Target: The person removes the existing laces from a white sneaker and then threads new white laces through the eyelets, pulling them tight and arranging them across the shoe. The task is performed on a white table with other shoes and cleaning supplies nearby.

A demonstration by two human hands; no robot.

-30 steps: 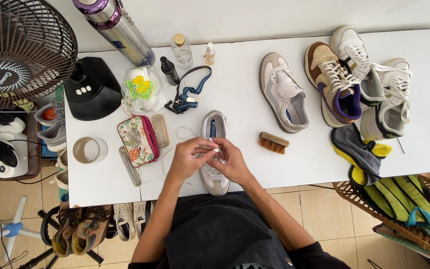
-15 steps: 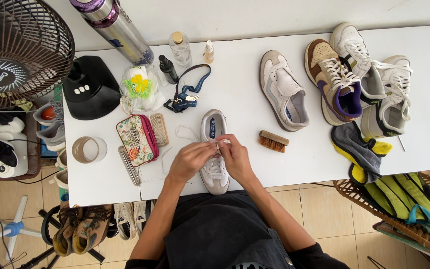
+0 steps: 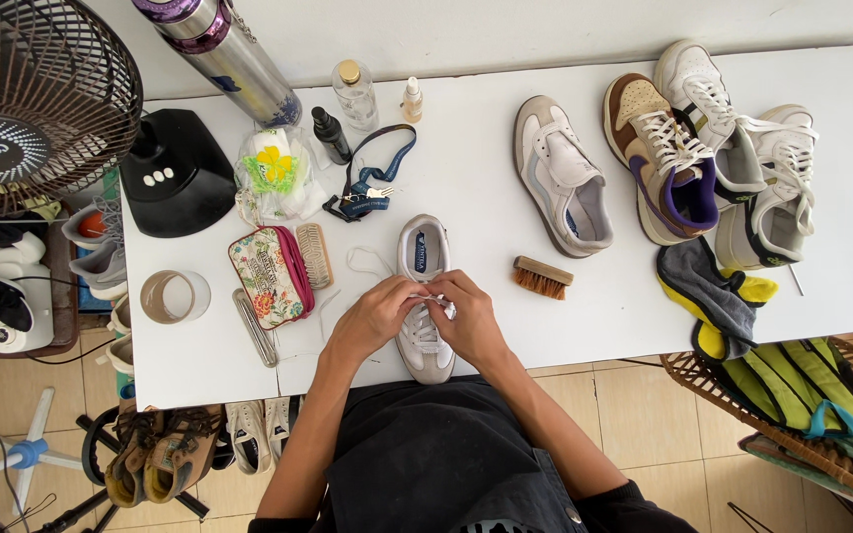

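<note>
Your left hand point(image 3: 375, 318) and right hand point(image 3: 468, 318) meet over the white sneaker point(image 3: 423, 296), both pinching its lace point(image 3: 434, 299). Since a moment ago, your hands have barely shifted on the shoe.

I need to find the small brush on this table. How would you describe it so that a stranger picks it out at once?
Start at the white table and find the white shoe under both hands at its near edge. Just beside the right hand lies a small wooden brush with reddish-brown bristles. It lies alone on bare tabletop, unlike the pale brush tucked against the floral pouch.
</note>
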